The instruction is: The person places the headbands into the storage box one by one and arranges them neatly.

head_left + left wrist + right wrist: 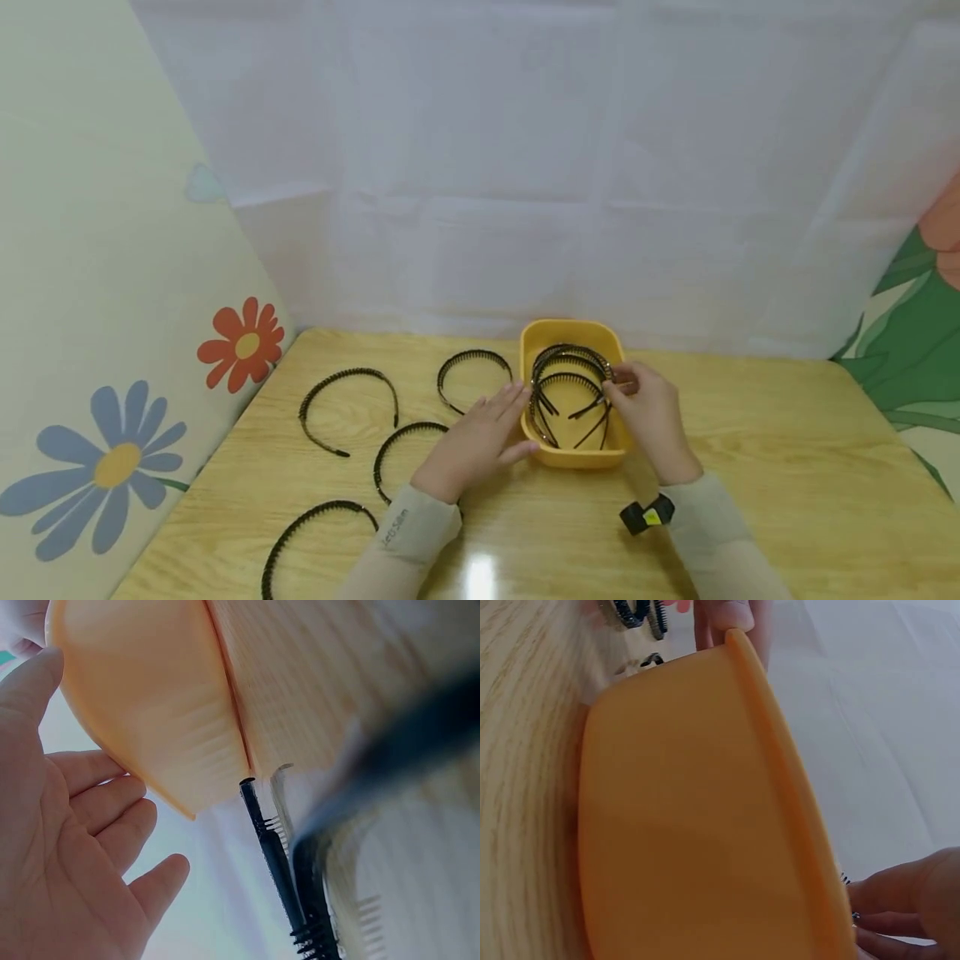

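A yellow plastic basket (581, 458) stands on the table with several dark toothed headbands (568, 377) overlapping inside it. My left hand (476, 442) lies along its left rim, fingers extended and thumb at the front left corner; the left wrist view shows these fingers straight against the basket's edge. At the right rim, my right hand (654, 412) pinches a headband (602, 367) between thumb and fingers, its arch over the other bands. The right wrist view has the basket's side wall (682, 795) covering most of that headband, with only a few teeth showing by the fingertips (877, 896).
Left of the basket, several more black headbands lie on the wooden table (780, 467), including one at the far left (330, 379), one behind my left hand (472, 354) and one near the front (300, 521). White cloth (480, 167) hangs behind the table.
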The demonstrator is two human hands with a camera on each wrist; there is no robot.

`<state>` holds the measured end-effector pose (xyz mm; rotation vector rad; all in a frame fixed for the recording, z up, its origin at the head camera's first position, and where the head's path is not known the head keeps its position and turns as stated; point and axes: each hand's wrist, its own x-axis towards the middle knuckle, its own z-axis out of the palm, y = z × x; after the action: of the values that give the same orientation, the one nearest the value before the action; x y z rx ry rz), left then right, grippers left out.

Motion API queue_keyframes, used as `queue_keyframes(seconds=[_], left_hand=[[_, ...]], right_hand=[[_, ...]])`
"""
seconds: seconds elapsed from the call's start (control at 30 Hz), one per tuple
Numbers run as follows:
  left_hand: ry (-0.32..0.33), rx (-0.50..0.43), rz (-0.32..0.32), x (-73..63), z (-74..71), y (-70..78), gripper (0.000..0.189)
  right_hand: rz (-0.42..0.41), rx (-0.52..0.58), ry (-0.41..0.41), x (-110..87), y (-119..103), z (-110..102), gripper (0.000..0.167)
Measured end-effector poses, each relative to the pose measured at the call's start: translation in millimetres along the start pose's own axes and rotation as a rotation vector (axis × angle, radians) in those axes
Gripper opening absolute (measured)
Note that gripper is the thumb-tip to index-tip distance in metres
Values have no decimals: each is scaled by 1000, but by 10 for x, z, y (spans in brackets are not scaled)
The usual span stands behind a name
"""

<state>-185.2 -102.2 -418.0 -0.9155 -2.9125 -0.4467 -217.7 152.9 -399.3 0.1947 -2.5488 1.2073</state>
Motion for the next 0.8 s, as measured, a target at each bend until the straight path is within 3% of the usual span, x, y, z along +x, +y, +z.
queue_keyframes(seconds=[0.3,0.8], left_hand=[[0,-26,-1,9,10,-56,82],[-4,-8,4,1,-13,-49,81]], right_hand=[[-22,-35,-13,-6,50,137,21],[-69,-60,-15,5,43,101,19]])
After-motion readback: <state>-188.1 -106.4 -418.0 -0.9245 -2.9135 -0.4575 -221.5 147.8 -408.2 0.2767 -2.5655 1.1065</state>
